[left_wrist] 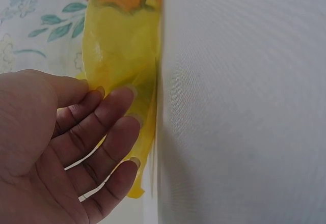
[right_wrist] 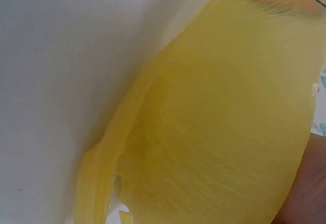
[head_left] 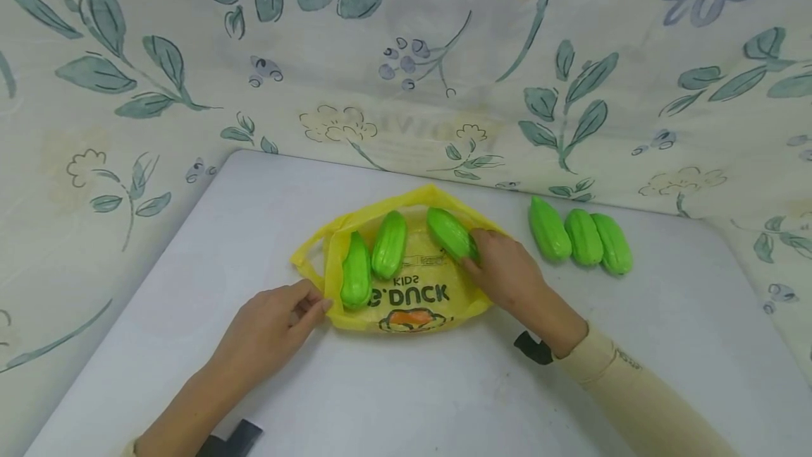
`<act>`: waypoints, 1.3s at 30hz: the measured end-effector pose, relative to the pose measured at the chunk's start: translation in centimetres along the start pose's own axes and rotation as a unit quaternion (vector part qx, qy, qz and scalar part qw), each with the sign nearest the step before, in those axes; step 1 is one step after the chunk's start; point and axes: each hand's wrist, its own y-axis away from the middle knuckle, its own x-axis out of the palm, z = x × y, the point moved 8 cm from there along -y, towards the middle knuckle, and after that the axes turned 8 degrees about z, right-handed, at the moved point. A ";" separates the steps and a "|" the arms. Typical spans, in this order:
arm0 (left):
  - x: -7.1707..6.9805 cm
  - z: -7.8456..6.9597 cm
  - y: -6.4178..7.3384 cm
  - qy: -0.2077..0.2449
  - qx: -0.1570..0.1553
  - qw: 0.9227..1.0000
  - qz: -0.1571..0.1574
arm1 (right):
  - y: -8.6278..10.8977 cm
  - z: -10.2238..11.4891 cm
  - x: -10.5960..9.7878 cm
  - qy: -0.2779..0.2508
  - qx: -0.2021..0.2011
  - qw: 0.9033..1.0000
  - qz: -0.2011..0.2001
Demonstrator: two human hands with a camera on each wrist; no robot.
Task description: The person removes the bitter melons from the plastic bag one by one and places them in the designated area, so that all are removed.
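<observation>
A yellow plastic bag [head_left: 466, 305] printed with a duck design lies with its mouth spread wide on the white table. At its left edge my left hand [head_left: 269, 326] pinches the plastic between thumb and index finger, the other fingers loosely bent in the left wrist view. My right hand [head_left: 507, 275] reaches over the bag's right rim and grips a green ridged toy vegetable [head_left: 448, 231] inside the mouth. Two like it, one [head_left: 357, 273] at the left and one [head_left: 390, 245] beside it, rest in the bag. In the right wrist view the bag's side hides most of that hand [right_wrist: 308, 183].
Three more green toy vegetables, the middle one [head_left: 583, 237] among them, lie side by side to the right of the bag. Behind the white table [head_left: 254, 203] hangs a flower-patterned sheet [head_left: 406, 118]. Black straps [head_left: 533, 348] show at both wrists.
</observation>
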 end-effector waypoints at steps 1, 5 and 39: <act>0.0 0.0 0.0 0.000 -0.001 1.000 0.002 | 0.0 0.0 0.0 0.000 0.000 1.000 -0.001; 0.0 0.0 -0.1 -0.003 -0.001 1.000 0.003 | 0.1 0.0 -0.1 -0.001 0.000 1.000 -0.004; 0.2 0.2 -0.1 0.006 -0.009 1.000 0.010 | 3.0 0.7 -0.9 -0.013 -0.012 1.000 -0.019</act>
